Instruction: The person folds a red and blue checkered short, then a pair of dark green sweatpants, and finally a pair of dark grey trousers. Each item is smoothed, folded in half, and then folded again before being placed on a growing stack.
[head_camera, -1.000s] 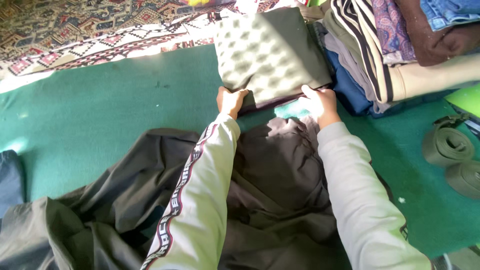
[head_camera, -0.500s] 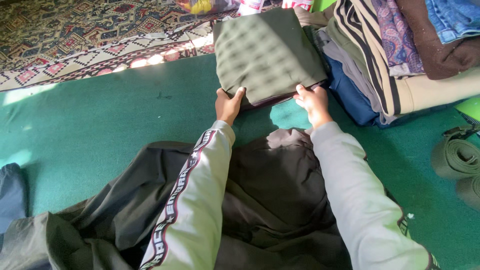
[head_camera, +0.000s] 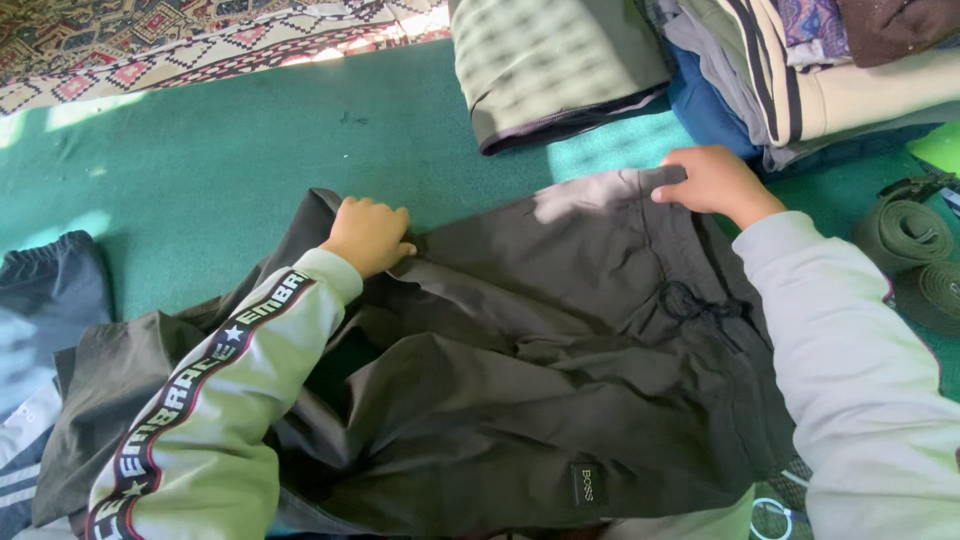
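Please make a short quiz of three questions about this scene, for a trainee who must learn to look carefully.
1. True or false: the left hand and the right hand both rest on the crumpled dark grey fabric garment.
2. Where does the folded olive-green cloth lie? A) under the left hand; B) on the green carpet, beyond the garment, touched by neither hand; C) on top of the clothes pile.
3. Which things lie at the right edge, beside the right sleeve?

Key
1. True: each hand grips the garment's far edge.
2. B.
3. The rolled olive webbing straps; above them stands the stack of folded mixed clothes.
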